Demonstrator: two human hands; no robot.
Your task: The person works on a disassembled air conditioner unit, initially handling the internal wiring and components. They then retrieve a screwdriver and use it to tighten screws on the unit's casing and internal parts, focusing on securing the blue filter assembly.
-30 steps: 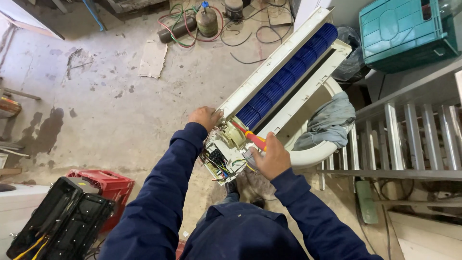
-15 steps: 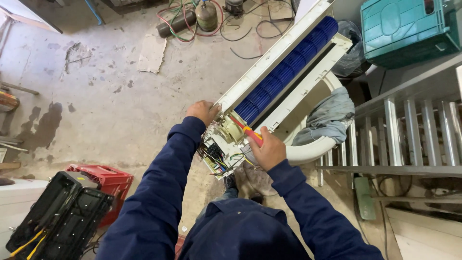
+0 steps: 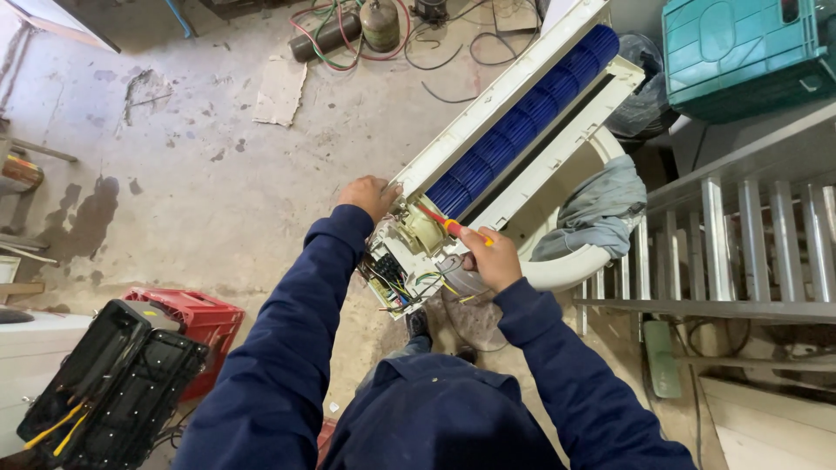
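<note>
at unit's end | left hand (image 3: 370,196) gripping air conditioner (image 3: 514,148) | right hand (image 3: 492,259) holding screwdriver (image 3: 448,224)

The air conditioner unit (image 3: 514,130) is lying slantwise on the floor (image 3: 200,174), stretching away beyond both grips. The left grip (image 3: 370,197) is resting on its near end; the right grip (image 3: 492,259), just beside, is holding a screwdriver (image 3: 448,226). A toolbox (image 3: 109,387) is sitting well left of the grips.
</note>
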